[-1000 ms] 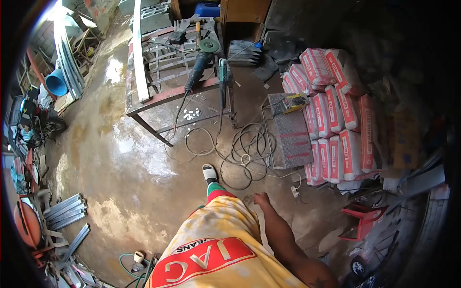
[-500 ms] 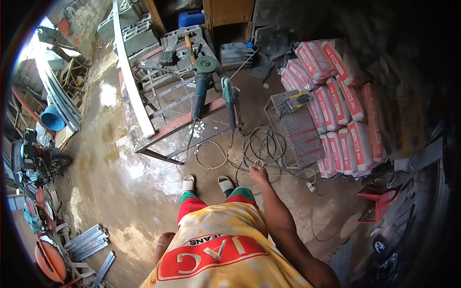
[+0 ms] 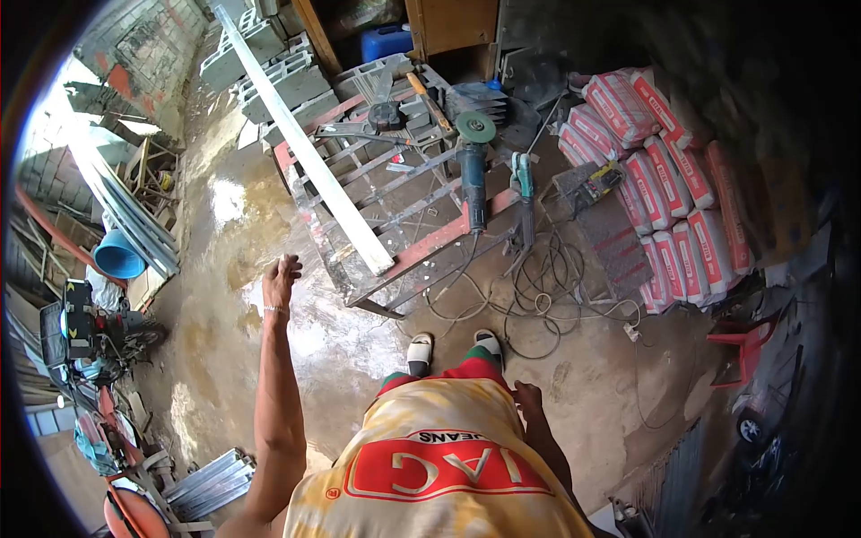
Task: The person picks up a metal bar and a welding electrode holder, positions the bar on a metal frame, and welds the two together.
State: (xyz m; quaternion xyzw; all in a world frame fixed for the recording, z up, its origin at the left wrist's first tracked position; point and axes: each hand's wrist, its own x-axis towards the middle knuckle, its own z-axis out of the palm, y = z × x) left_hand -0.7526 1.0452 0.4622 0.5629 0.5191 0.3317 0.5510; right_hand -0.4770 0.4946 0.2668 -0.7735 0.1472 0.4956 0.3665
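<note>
My left hand reaches forward over the wet floor, left of the metal frame table, with its fingers apart and nothing in it. Low beside my body, my right hand touches no object; its fingers are too small to make out. A long white metal bar lies slantwise across the table. On the table's red edge rest an angle grinder with a green disc and a green-and-black welding clamp. A hammer with an orange handle lies behind them.
Coiled cables lie on the floor in front of a small metal stand. Stacked red-and-white bags stand at the right, near a red plastic chair. A motorbike and a blue bucket are at the left.
My left hand has risen from beside my body and reached forward. My right hand has drawn back from the cables to my side. The view has shifted left.
</note>
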